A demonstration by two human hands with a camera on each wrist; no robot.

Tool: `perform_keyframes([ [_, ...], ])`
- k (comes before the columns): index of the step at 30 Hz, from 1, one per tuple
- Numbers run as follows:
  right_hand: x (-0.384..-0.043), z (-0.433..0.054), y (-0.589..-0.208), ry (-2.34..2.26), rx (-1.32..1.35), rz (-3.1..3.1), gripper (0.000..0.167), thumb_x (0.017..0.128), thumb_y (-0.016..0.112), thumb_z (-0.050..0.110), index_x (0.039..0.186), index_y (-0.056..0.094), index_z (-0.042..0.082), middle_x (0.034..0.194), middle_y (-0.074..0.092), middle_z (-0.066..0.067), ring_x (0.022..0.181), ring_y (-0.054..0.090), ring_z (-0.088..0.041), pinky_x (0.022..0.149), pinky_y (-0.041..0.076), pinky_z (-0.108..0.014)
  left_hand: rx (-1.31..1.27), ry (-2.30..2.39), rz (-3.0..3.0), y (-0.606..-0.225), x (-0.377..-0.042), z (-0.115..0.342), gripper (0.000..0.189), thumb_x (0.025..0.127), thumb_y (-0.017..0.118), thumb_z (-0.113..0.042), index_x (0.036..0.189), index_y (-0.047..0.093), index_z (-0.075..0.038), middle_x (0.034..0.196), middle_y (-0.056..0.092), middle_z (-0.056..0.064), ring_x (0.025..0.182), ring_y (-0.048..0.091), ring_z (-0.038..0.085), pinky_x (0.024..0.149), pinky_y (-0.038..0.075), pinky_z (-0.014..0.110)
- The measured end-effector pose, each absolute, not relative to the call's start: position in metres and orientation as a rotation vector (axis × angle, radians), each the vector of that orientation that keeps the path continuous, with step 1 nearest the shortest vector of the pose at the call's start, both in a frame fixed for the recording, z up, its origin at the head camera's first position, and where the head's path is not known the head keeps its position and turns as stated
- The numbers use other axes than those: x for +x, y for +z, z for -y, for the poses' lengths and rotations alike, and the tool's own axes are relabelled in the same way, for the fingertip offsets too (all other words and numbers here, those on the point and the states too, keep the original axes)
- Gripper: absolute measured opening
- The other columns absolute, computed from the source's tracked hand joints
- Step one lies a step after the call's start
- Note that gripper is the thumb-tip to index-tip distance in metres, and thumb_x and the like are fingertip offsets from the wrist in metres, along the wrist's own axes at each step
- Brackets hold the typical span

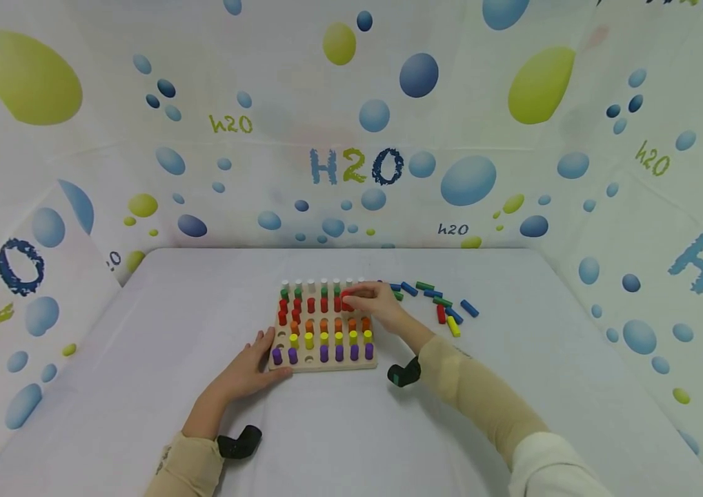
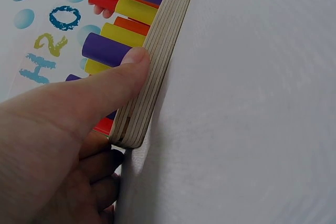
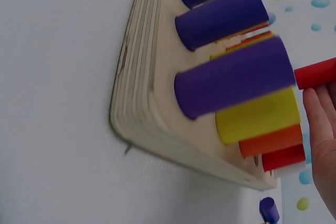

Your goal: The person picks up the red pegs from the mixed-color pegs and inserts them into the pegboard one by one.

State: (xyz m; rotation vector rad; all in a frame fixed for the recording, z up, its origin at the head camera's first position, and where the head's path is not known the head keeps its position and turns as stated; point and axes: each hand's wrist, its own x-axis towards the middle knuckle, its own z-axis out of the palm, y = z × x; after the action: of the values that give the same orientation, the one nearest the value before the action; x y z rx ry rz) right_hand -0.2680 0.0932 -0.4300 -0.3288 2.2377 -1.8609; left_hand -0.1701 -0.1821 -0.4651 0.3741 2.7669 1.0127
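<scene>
A wooden pegboard (image 1: pixel 326 368) holds rows of colored pegs, with white at the back and purple along the near edge. My left hand (image 1: pixel 245 373) grips its near left corner, the thumb (image 2: pixel 137 59) against the near edge and the other fingers along the left side. Over the right part of the red row, my right hand (image 1: pixel 377 302) pinches a red peg (image 1: pixel 347 301). That red peg (image 3: pixel 317 74) appears raised above the standing pegs in the right wrist view. The fingers partly hide the back right rows. A few holes show at the left and front.
Right of the board lie several loose pegs: blue (image 1: pixel 469 308), green (image 1: pixel 425 286), red (image 1: pixel 441 314) and yellow (image 1: pixel 453 326). A white cloth (image 1: pixel 190 304) covers the table. Black wrist devices (image 1: pixel 239 442) sit on both forearms. Printed curtains stand behind and beside.
</scene>
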Motion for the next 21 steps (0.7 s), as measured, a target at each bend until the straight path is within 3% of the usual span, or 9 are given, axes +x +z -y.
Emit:
perform_keyframes([
  [6, -0.267, -0.082, -0.430, -1.850, -0.363, -2.225, 0.028, 0.084, 0.067, 0.020, 0.108, 0.064, 0.004, 0.104, 0.066, -0.009, 0.097, 0.062, -0.022, 0.084, 0.051, -0.032, 0.371, 1.015, -2.765, -0.466, -0.171, 0.182, 0.097, 0.079, 0.065, -0.049, 0.144, 0.014, 0.003, 0.147, 0.014, 0.025, 0.136, 0.008, 0.039, 0.110, 0.007, 0.051],
  [12, -0.265, -0.070, -0.429, -1.794, -0.321, -2.264, 0.029, 0.083, 0.068, 0.028, 0.106, 0.067, 0.012, 0.104, 0.066, -0.002, 0.098, 0.061, -0.017, 0.084, 0.051, -0.028, 0.372, 1.014, -2.764, -0.466, -0.171, 0.182, 0.098, 0.079, 0.065, -0.049, 0.144, 0.014, 0.003, 0.147, 0.014, 0.025, 0.136, 0.008, 0.039, 0.110, 0.006, 0.051],
  [17, -0.262, -0.059, -0.429, -1.788, -0.430, -2.263, 0.027, 0.085, 0.066, 0.023, 0.107, 0.066, 0.007, 0.103, 0.067, -0.006, 0.096, 0.063, -0.020, 0.083, 0.052, -0.029, 0.368, 1.017, -2.760, -0.466, -0.171, 0.182, 0.097, 0.079, 0.065, -0.048, 0.144, 0.015, 0.003, 0.147, 0.013, 0.026, 0.136, 0.008, 0.039, 0.110, 0.007, 0.052],
  [21, -0.264, -0.051, -0.433, -1.775, -0.466, -2.284, 0.028, 0.084, 0.067, 0.023, 0.107, 0.066, 0.007, 0.102, 0.068, -0.004, 0.095, 0.063, -0.015, 0.081, 0.052, -0.027, 0.366, 1.011, -2.759, -0.465, -0.171, 0.182, 0.097, 0.079, 0.064, -0.050, 0.144, 0.014, 0.002, 0.147, 0.013, 0.026, 0.136, 0.008, 0.040, 0.109, 0.007, 0.052],
])
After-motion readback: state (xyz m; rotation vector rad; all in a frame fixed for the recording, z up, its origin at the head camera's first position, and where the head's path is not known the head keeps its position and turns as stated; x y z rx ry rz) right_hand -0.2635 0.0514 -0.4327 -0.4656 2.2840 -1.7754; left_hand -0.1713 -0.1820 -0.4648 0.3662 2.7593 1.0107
